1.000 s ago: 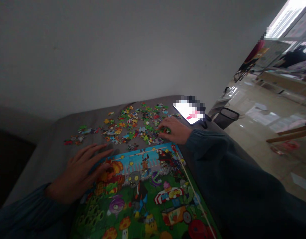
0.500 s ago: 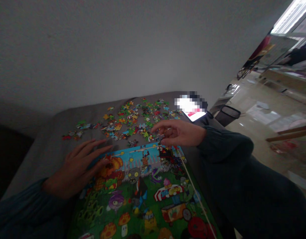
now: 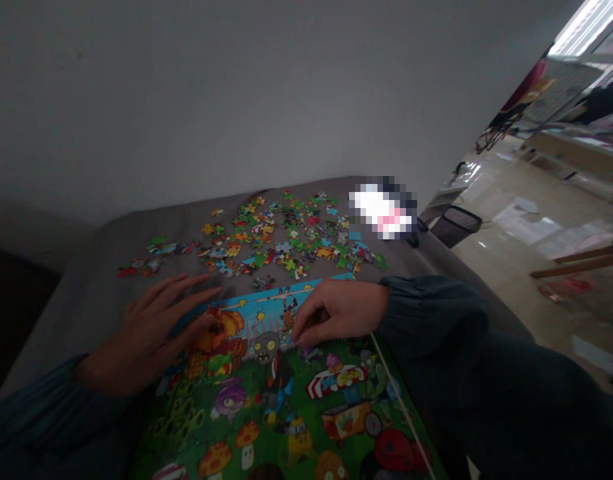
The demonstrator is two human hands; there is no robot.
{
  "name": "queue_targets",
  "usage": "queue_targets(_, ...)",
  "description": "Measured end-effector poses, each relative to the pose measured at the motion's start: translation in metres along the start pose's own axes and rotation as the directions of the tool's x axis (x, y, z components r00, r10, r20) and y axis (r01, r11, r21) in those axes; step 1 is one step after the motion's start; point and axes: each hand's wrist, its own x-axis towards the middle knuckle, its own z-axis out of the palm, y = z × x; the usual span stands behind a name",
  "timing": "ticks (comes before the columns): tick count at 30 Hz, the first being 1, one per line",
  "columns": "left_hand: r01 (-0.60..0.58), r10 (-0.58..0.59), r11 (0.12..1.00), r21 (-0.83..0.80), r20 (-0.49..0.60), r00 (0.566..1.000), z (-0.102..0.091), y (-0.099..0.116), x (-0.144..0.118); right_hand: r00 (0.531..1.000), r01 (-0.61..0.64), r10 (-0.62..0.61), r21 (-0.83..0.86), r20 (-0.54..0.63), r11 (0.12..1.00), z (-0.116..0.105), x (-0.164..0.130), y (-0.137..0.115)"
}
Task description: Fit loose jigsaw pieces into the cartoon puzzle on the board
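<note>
A puzzle board (image 3: 306,413) with a bright cartoon picture of zombies, mushrooms and plants lies before me on grey cloth. My left hand (image 3: 146,333) rests at its upper left edge, fingers spread and holding nothing. Over the upper part of the board, my right hand (image 3: 339,310) bends down with thumb and fingertips pinched together, beside the grey zombie head (image 3: 266,348). Anything between those fingertips is hidden. Beyond the board's top edge, many loose jigsaw pieces (image 3: 282,250) lie scattered; one dark piece (image 3: 263,283) is close to that edge.
A lit phone (image 3: 381,207), blurred out, lies at the back right of the cloth-covered table (image 3: 111,243). Behind it rises a pale wall (image 3: 236,100). To the right, a dark mesh bin (image 3: 455,227) and wooden furniture legs (image 3: 576,261) stand on a shiny floor.
My right hand has moved from among the loose pieces toward me, onto the upper part of the board, its fingertips now pinched downward. The left hand stays at the board's edge.
</note>
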Motion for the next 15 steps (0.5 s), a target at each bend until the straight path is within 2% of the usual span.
queue_targets(5,0.022,-0.022,1.0,-0.013,0.005,1.0,0.0,0.001,0.001,1.0,-0.012,0.012,-0.008,-0.015,1.0,0.002,0.001,0.003)
queue_targets(10,0.014,-0.014,1.0,-0.01,0.014,1.0,0.001,-0.001,0.001,0.997,0.06,-0.064,-0.083,-0.044,0.995,-0.003,0.0,0.005)
queue_targets(15,0.017,-0.017,1.0,-0.002,0.018,1.0,0.0,0.001,0.001,0.996,0.032,-0.045,-0.147,-0.083,0.989,-0.01,-0.001,0.006)
